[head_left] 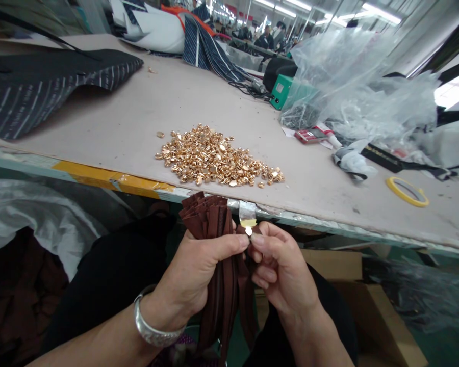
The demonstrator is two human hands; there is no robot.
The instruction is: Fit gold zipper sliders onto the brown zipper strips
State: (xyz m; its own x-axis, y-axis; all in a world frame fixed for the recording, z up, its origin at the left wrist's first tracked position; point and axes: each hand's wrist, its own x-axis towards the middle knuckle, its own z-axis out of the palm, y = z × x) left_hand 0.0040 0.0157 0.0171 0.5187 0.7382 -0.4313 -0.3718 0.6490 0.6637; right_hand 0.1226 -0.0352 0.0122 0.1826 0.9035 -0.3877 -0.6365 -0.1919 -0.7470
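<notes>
My left hand (199,270) is wrapped round a bundle of brown zipper strips (218,285), whose ends fan out above my fist and hang down below it. Between my two thumbs sits a small shiny metal piece (248,231) at the end of one brown strip. My right hand (277,260) pinches this piece and the strip end from the right. Just beyond my hands, a heap of small gold-coloured metal pieces (214,158) lies on the table (118,117) near its front edge.
Dark striped fabric (49,86) lies at the left. At the right are a green box (281,92), clear plastic bags (355,86), a red packet (311,135) and a yellow tape roll (407,191). A cardboard box (382,316) stands below the table. People sit far back.
</notes>
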